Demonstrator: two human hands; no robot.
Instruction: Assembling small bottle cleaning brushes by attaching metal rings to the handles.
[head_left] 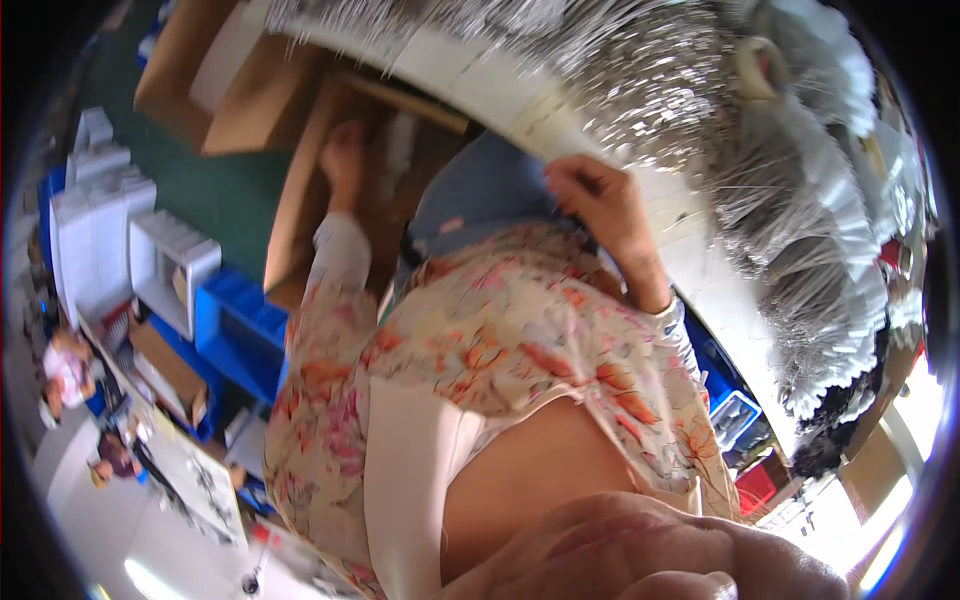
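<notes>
My left hand (345, 152) reaches down at the side of an open cardboard box (295, 215), left of my body. It is smeared by motion, and its fingers do not show clearly. Inside the box, near this hand, lies a pale, blurred strip (400, 140). My right hand (605, 205) hovers by the edge of a white workbench (690, 215), its fingers curled in. Whatever those fingers hold, if anything, is hidden. Beyond it on the bench lie large bundles of thin silvery wire-like strands (650, 90), some with whitish ends.
A tape roll (760, 68) sits among the bundles. Another open carton (250, 115) stands at upper left over green floor (210, 200). Farther left are white bins (95, 225), a blue crate (240, 325) and people at other tables. A blue bin (735, 415) stands at right.
</notes>
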